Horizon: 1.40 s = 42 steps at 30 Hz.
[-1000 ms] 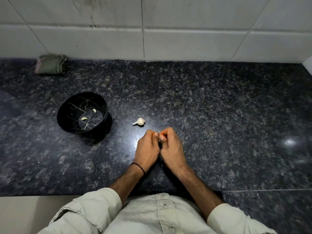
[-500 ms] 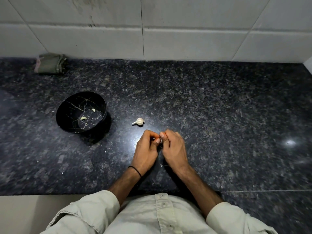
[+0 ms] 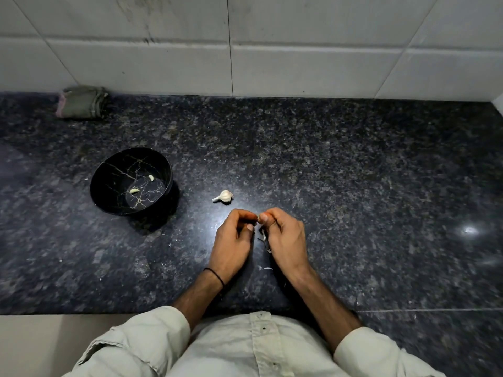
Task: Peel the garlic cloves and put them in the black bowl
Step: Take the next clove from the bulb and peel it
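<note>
My left hand [image 3: 234,240] and right hand [image 3: 285,238] curl tight, pinching one clove hidden between them, its skin [image 3: 265,242] dangling beneath. Squeezed too hard, it could shoot out, away from the bowl [image 3: 130,159] far left of my grip

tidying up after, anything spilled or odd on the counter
Only garlic skin flakes scattered on the counter by the right hand. Gold veins in the black bowl look like pattern, not cracks.

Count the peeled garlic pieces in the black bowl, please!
2. The front clove lies on the black bowl's floor, left of middle. The back clove rests further right, against the wall. The near wall could hide a bit of floor.
</note>
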Tool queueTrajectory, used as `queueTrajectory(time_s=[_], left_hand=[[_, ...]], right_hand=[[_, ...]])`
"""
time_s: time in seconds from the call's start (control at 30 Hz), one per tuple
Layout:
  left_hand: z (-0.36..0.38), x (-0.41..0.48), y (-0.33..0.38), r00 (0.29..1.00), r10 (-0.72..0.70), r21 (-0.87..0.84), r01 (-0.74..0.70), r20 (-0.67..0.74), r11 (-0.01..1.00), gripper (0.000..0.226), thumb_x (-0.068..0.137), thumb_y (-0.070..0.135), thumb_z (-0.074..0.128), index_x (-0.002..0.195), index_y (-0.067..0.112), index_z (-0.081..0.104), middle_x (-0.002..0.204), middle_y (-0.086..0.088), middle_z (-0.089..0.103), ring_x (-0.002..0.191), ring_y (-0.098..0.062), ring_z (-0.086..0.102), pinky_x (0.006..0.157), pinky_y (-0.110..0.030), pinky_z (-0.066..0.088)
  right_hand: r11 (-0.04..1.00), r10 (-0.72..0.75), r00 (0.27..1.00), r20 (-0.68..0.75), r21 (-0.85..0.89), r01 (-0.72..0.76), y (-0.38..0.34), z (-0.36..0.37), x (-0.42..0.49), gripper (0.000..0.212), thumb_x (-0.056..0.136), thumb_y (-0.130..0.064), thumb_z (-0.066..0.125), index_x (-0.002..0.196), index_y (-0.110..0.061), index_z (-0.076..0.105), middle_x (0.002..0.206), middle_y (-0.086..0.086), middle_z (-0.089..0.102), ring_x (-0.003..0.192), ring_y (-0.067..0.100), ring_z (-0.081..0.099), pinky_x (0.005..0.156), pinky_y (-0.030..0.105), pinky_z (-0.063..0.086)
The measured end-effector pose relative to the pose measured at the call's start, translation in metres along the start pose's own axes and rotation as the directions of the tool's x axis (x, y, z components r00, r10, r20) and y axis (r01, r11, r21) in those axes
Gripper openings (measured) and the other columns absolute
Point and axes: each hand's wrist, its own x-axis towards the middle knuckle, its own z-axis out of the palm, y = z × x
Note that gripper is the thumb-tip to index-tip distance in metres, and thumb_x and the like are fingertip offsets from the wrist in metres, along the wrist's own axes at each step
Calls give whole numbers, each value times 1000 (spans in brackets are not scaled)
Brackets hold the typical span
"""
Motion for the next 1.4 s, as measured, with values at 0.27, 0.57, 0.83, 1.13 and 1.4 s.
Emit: queueTrajectory(time_s=[0.27, 0.57, 0.83, 1.13, 1.4], left_hand=[[-1, 2, 0, 1000, -5, -57, 5, -5, 998, 20, 89, 21, 52, 106, 21, 63, 106, 5, 70, 101, -13, 67, 93, -42, 54], [-3, -1, 8, 994, 103, -106, -100, 22, 989, 7, 93, 21, 65, 99, 23, 67, 98, 5, 69, 88, -15, 68, 77, -31, 51], [-3, -5, 19, 999, 43, -206, -36, 26, 978, 5, 93, 18, 69, 98, 18, 71, 91, 2, 75, 85, -20, 71, 65, -19, 45], [-5, -6, 22, 994, 100, -128, -106, -52, 986, 10, 93, 16, 69, 95, 22, 76, 92, 7, 75, 84, -16, 73, 74, -34, 57], [-3, -10, 26, 989, 90, -149, -107, -116, 983, 8, 87, 13, 75, 87, 21, 80, 83, 6, 76, 75, -14, 73, 70, -29, 56]], right_hand=[[998, 52, 992, 115, 25, -55, -4, -2, 0, 16, 105, -21, 43, 106, -15, 58, 76, -2, 70, 62, 4, 61, 59, 17, 48], [947, 151, 985, 86, 271, -169, -7, -3, -1, 4, 103, -22, 52, 100, -18, 52, 82, 0, 67, 67, 3, 62, 62, 19, 46], [840, 160, 986, 49, 517, -163, -12, -7, -3, 12, 96, -10, 62, 86, -4, 64, 63, -2, 64, 56, 4, 57, 55, 20, 46], [999, 22, 998, -55, -42, -24, -8, -7, -4, 23, 101, -31, 54, 83, -17, 50, 70, -7, 59, 63, 4, 53, 55, 15, 37], [968, -85, 994, -70, -241, 66, -13, -4, -7, 21, 103, -28, 45, 87, -18, 38, 76, 3, 55, 67, 24, 51, 60, 32, 30]])
